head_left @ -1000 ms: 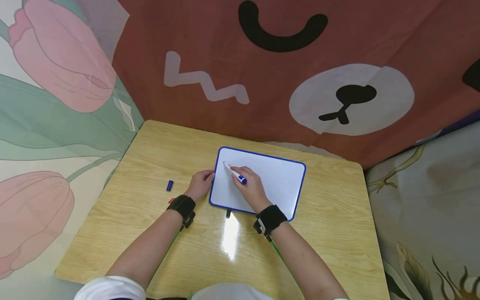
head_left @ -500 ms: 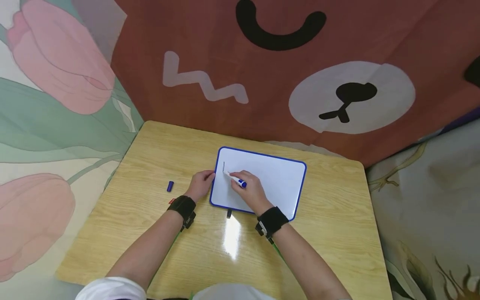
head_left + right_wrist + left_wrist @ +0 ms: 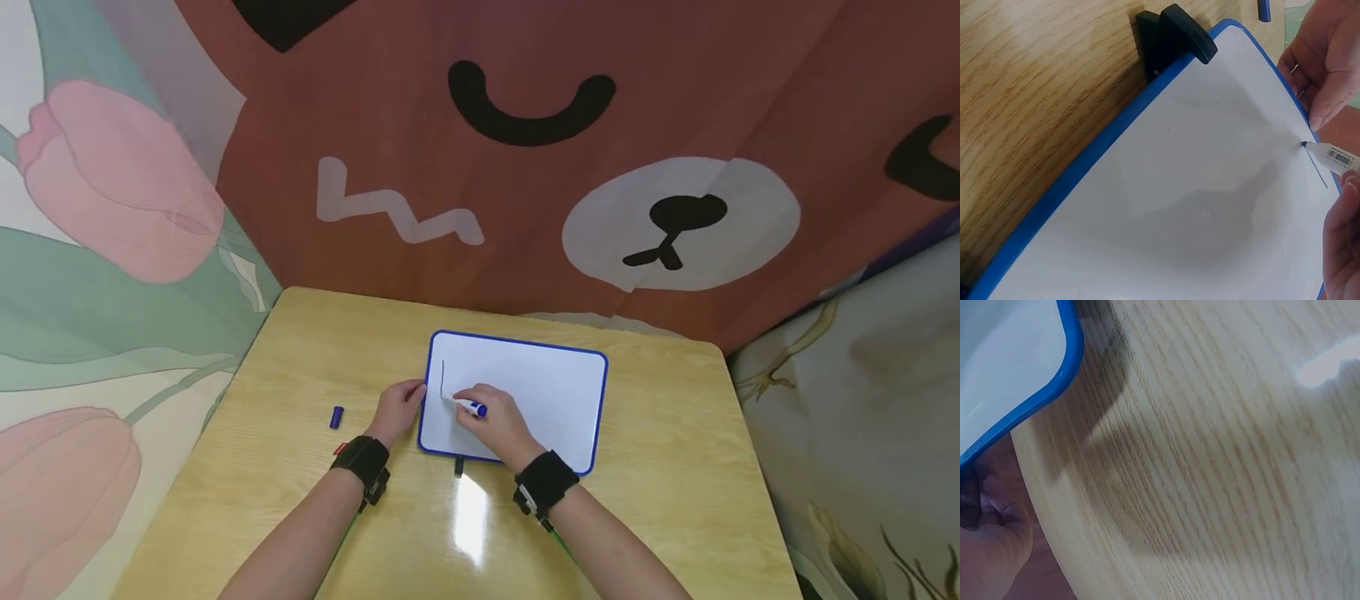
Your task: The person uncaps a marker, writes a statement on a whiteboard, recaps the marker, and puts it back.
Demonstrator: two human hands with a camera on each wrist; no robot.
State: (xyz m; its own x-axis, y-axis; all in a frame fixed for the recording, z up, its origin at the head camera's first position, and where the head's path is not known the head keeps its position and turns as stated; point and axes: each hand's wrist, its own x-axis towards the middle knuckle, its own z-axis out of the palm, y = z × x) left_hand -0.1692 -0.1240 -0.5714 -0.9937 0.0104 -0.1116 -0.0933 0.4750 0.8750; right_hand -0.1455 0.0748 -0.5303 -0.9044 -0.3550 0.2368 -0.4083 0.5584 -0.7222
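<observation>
A small whiteboard with a blue frame lies on the wooden table. At its left edge, my left hand grips the frame; the right wrist view shows the thumb at the rim and the fingers curled by the edge. My right hand, over the board, pinches a white marker with a blue end. The marker's dark tip meets the white surface at the lower end of a thin, nearly straight dark line. That line runs near the board's left side.
A blue marker cap lies on the table left of the left hand. One black clip sits on the board's near edge. Behind the table hangs a cloth with a bear print.
The right hand has drawn the marker toward the body, leaving a dark line that has grown longer. The left hand keeps its place at the board's edge. The head view has tilted up.
</observation>
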